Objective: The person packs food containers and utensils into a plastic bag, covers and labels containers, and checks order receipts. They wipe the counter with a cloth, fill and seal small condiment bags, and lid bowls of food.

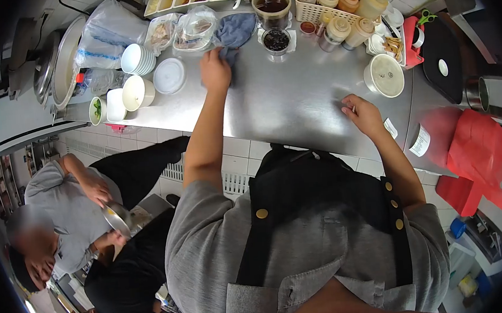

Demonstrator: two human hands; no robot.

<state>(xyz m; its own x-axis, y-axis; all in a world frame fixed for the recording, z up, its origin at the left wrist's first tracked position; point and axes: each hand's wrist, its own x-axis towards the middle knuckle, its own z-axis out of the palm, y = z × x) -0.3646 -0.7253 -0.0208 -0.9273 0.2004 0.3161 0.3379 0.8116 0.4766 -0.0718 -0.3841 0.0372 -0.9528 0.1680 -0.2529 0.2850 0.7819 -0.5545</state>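
Note:
My left hand (216, 70) is closed on a blue-grey cloth (236, 29) at the far side of the steel counter (293, 89). Part of the cloth shows beside my fingers, and the rest lies bunched behind them. To its left are a round white lid (169, 75) and plastic-wrapped food packs (194, 28). My right hand (361, 114), fingers curled in with nothing visible in them, is over the counter's near part. A lidded white tub (384, 75) stands beyond it to the right.
Stacked bowls (137, 60) and open white tubs (138, 93) stand at left. Dark liquid fills a container (271, 7) at the back, with a smaller cup (275, 41) before it. Sauce bottles (348, 1) crowd the back right. Red bags (478, 152) hang right. Co-workers (74, 215) work behind, lower left.

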